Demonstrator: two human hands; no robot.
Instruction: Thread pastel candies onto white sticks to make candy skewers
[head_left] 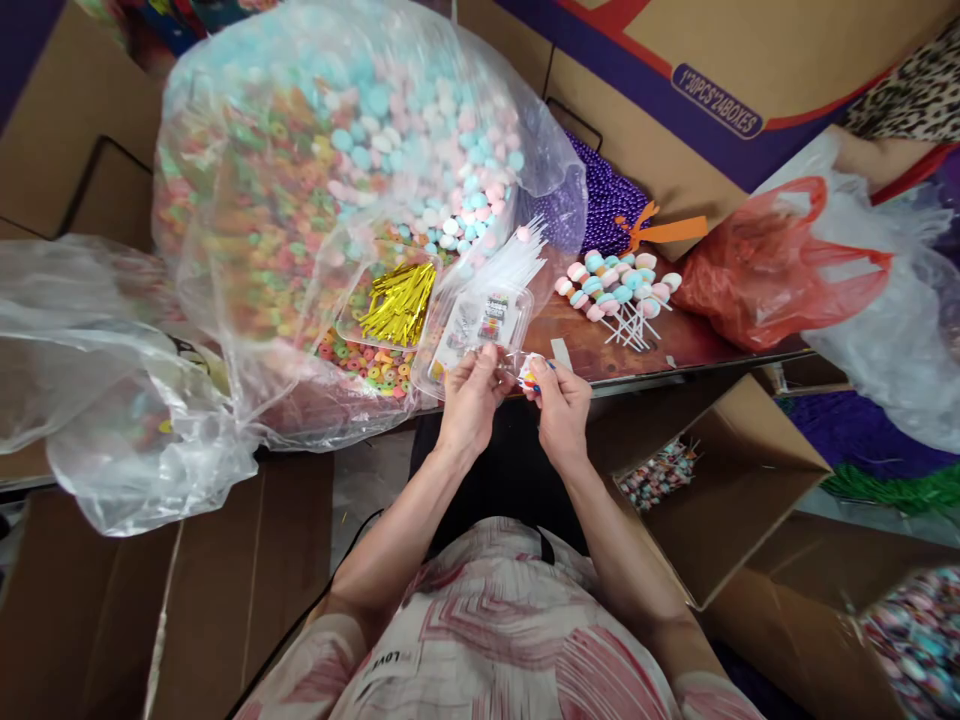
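My left hand is closed, with thumb and fingers pinching the clear end of a small plastic bag. My right hand is closed round the bag's fuller part. White, yellow, red and blue patches show on this small plastic bag; its contents are mostly covered by fingers. Just beyond my left hand is a clear tray holding flat printed bags and a fan of white sticks. Gold twist ties fill another tray beside it. Right of my hands lie several candy skewers with white sticks.
A huge clear bag of pastel candies covers the table's left side. Purple beads and a red plastic bag lie behind and right. Open cartons with wrapped pieces stand below right. Another person's arm reaches in at upper right.
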